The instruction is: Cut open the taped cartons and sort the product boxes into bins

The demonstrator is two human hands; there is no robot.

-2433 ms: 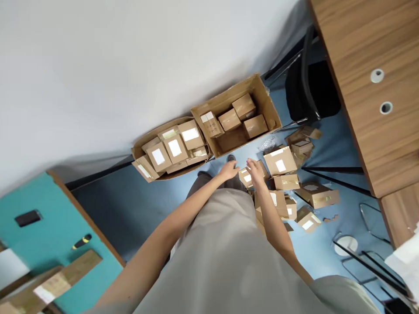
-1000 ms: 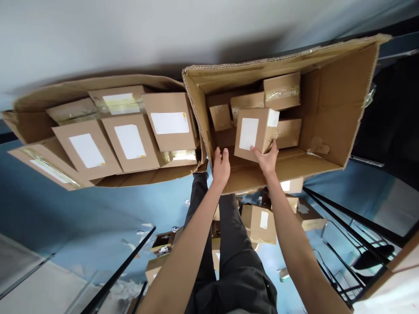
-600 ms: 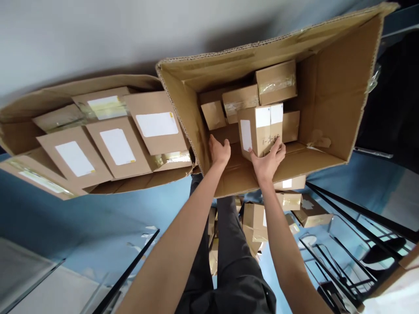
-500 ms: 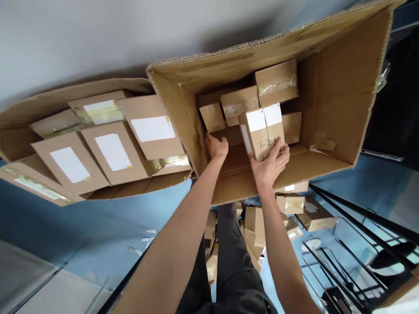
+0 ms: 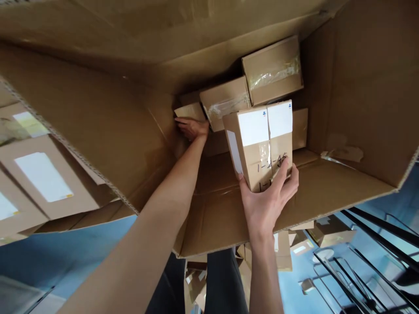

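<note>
My right hand (image 5: 270, 196) grips the near end of a brown cardboard box (image 5: 253, 161), thumb on its left side and fingers on its right. White labels, a taped centre seam and handwritten black numbers mark this box, which is tilted inside a large open carton (image 5: 216, 218). At the carton's left end, my left hand (image 5: 192, 128) is closed across the front of a smaller cardboard box (image 5: 190, 112), hiding most of it. Beside that one lies a taped box (image 5: 225, 102). Another taped box (image 5: 273, 69) sits farther back to the right.
To the left, a second carton (image 5: 88, 224) holds several boxes with white labels (image 5: 44, 176). The big carton's right wall (image 5: 369, 87) rises high. Below are my legs, more boxes (image 5: 330, 231) on the blue floor and black metal bars (image 5: 386, 226).
My view has come closer to the large carton. My left hand has gone from beside the small box onto its front. My right hand still holds the labelled box.
</note>
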